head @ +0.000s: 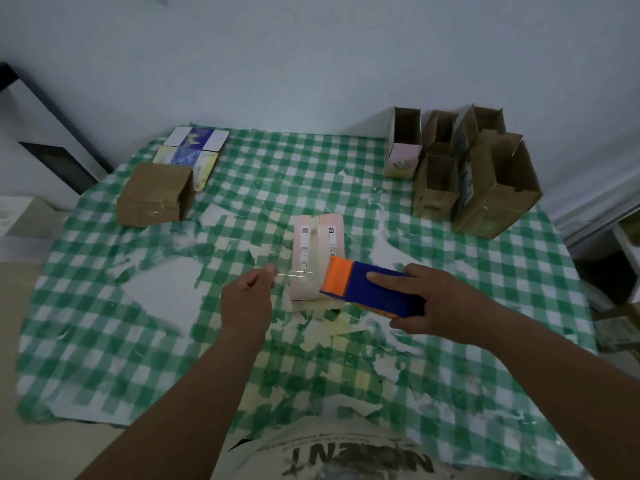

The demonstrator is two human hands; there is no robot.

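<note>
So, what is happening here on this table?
A person is taping up a pink box that lies on the green checked tablecloth. The right hand grips a blue and orange tape dispenser at the near end of the box, and the left hand pinches the pulled-out clear tape. Open cardboard boxes stand at the far right, and a closed brown box lies at the far left.
</note>
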